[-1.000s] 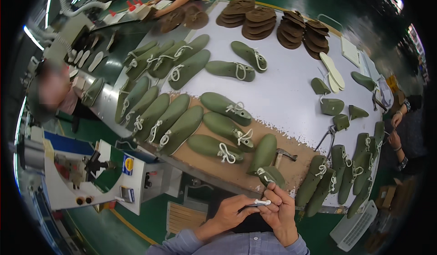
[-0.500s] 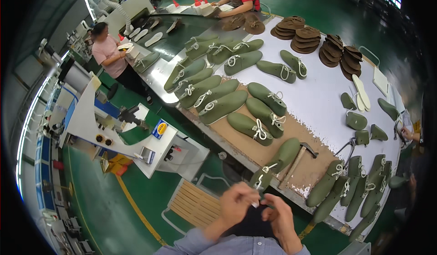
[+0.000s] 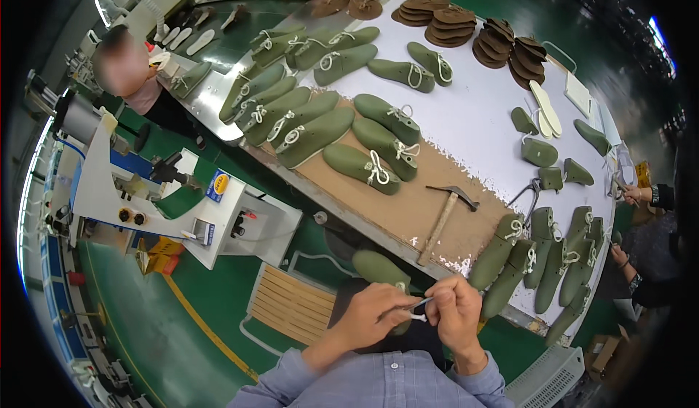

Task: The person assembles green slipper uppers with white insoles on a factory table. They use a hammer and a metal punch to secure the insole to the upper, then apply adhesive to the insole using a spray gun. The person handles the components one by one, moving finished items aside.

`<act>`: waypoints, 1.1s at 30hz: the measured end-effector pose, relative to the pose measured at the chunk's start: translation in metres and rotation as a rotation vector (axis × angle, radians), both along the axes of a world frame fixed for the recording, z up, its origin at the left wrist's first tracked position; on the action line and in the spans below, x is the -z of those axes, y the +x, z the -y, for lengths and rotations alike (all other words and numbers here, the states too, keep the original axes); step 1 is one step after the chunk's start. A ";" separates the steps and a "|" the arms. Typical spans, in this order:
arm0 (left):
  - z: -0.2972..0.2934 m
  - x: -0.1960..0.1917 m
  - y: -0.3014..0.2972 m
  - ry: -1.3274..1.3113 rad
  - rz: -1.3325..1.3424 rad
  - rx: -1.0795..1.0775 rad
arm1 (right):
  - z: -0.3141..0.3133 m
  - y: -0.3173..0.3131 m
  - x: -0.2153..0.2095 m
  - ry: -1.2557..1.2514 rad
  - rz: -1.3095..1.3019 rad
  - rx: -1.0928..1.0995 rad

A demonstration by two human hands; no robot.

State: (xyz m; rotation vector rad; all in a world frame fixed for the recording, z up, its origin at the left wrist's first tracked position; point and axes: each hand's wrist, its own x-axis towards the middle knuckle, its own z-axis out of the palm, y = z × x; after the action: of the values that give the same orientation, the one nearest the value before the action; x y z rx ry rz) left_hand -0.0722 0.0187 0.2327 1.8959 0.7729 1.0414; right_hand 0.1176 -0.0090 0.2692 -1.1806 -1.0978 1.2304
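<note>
Close to my body, a green shoe last [image 3: 380, 268] with a white cord [image 3: 418, 317] lies under my hands, its near end covered by them. My left hand [image 3: 368, 319] is closed, its fingers pinching a thin blue-grey tool [image 3: 421, 303] that points toward the right hand. Beside it my right hand [image 3: 457, 312] is closed too, thumb against curled fingers near the tool's tip and the cord. What the right fingers grip is hidden. On the worktable ahead lie a hammer [image 3: 440, 226] and several more green lasts [image 3: 317, 139] with white cords.
Stacks of brown shoe uppers [image 3: 451, 26] and pale insoles [image 3: 546, 109] sit on the table's far side. A slatted chair [image 3: 291, 306] and a white machine bench [image 3: 255, 226] stand left. Another person's hands [image 3: 632, 193] work at the right edge. A grey crate [image 3: 550, 379] is lower right.
The last has swung from the table's edge toward my body and now points up-left. My hands have come together over the cord, and the thin tool shows between them. The view has shifted.
</note>
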 end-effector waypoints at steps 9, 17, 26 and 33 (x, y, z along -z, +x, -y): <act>0.003 0.027 0.001 -0.602 -0.020 -0.045 | -0.034 -0.005 0.072 -0.260 -0.205 -0.125; -0.006 0.073 -0.012 -0.680 -0.141 -0.061 | -0.042 -0.013 0.121 -0.429 -0.209 -0.089; -0.026 0.220 0.013 -0.622 -0.332 -0.467 | -0.108 0.041 0.237 -0.294 1.212 0.201; -0.041 0.236 0.006 -0.734 -0.395 -0.420 | -0.059 0.039 0.195 0.008 0.899 0.162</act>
State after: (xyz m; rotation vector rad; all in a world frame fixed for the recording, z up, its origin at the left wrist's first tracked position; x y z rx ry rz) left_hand -0.0666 0.0601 -0.0031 1.3212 1.5810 0.4870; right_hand 0.1563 0.0499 0.0746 -1.8453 -1.5927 0.5394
